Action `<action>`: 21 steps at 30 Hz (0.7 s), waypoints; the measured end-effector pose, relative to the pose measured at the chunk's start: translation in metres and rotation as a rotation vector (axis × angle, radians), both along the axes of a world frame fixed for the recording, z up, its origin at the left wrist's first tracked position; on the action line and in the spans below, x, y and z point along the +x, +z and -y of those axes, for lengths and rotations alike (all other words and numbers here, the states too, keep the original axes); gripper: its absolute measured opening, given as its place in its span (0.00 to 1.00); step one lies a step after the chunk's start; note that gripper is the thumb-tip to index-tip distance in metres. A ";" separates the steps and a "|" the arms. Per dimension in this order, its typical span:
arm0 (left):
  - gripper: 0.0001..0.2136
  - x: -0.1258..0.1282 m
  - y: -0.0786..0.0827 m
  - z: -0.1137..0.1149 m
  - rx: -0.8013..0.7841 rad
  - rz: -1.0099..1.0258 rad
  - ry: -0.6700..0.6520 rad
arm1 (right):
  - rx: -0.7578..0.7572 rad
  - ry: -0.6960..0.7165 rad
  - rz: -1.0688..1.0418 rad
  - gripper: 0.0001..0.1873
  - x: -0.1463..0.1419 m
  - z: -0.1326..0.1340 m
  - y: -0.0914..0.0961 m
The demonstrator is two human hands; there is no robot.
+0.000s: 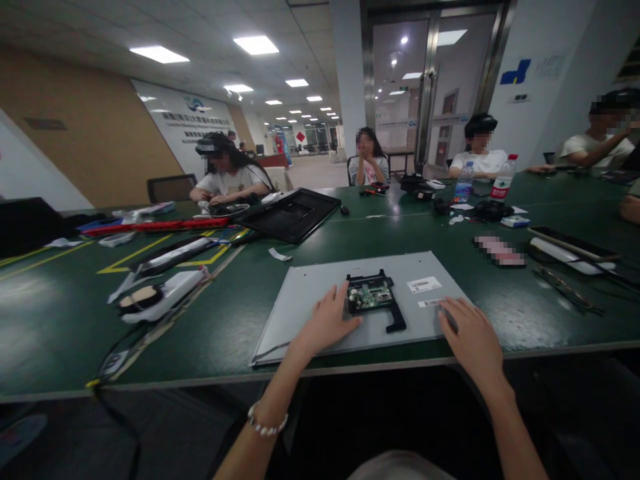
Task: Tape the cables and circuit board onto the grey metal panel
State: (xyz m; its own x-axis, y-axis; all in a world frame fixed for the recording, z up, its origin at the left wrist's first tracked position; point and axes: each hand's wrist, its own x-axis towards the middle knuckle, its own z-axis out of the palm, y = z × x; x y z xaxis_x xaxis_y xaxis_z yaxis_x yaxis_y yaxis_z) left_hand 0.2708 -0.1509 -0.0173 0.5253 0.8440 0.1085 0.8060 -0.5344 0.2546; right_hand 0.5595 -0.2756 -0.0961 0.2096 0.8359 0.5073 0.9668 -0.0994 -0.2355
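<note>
In front of me a grey metal-backed display panel (310, 280) lies flat at the table's near edge. On its middle rests a black plastic bracket (396, 317) around a green circuit board (373, 297). My left hand (327, 320) lies over the panel with fingers apart, its fingertips at the left side of the bracket. Whether they touch the bracket I cannot tell. My right hand (473, 333) is at the panel's right edge, fingers loosely spread, close to a white barcode label (430, 302). Neither hand holds anything.
A black monitor housing (295, 215) lies beyond the panel. To the left are a white device with a tan pad (160, 293) and red strips (170, 225). Phones (573, 243), glasses (567, 290) and bottles (501, 179) sit to the right. Several people sit around the table.
</note>
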 end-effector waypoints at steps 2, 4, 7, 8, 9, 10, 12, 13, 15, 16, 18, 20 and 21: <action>0.37 0.005 -0.009 0.014 0.047 -0.090 0.093 | 0.002 0.002 0.005 0.20 -0.001 0.000 0.000; 0.34 0.011 -0.015 0.023 0.135 -0.146 0.157 | 0.005 0.001 0.006 0.20 -0.001 0.000 0.001; 0.32 0.019 -0.017 0.030 0.274 -0.183 0.160 | 0.009 0.001 0.005 0.20 -0.001 -0.001 0.001; 0.31 0.019 -0.016 0.031 0.305 -0.190 0.146 | 0.010 0.001 0.005 0.20 0.000 -0.001 0.000; 0.31 0.018 -0.014 0.032 0.324 -0.198 0.126 | 0.010 0.001 0.005 0.20 0.000 0.000 0.000; 0.31 0.016 -0.011 0.030 0.337 -0.206 0.105 | 0.008 0.001 0.005 0.21 0.000 0.000 0.000; 0.30 0.005 -0.002 0.022 0.343 -0.225 0.058 | 0.002 0.000 0.005 0.21 0.000 0.000 -0.001; 0.29 -0.003 0.003 0.014 0.342 -0.234 0.040 | -0.002 0.000 0.004 0.21 0.001 0.000 -0.001; 0.28 -0.024 0.015 -0.011 0.348 -0.245 0.037 | -0.009 -0.002 0.004 0.21 0.001 0.000 -0.001; 0.27 -0.036 0.020 -0.027 0.364 -0.246 0.057 | -0.012 -0.002 0.005 0.21 0.001 0.000 -0.002; 0.24 -0.058 0.030 -0.065 0.385 -0.247 0.111 | -0.015 -0.006 0.005 0.21 0.002 0.000 -0.002; 0.22 -0.077 0.036 -0.104 0.366 -0.265 0.168 | -0.015 -0.008 0.004 0.21 0.002 0.000 -0.004; 0.20 -0.084 0.037 -0.122 0.344 -0.279 0.212 | -0.014 -0.009 0.004 0.21 0.003 0.001 -0.004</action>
State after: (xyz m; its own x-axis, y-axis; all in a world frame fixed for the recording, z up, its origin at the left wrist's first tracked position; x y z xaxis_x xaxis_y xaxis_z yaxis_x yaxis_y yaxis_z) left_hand 0.1867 -0.0293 0.0198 0.3945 0.8755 0.2790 0.9185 -0.3663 -0.1490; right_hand 0.5623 -0.2763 -0.1003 0.2151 0.8413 0.4959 0.9667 -0.1112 -0.2306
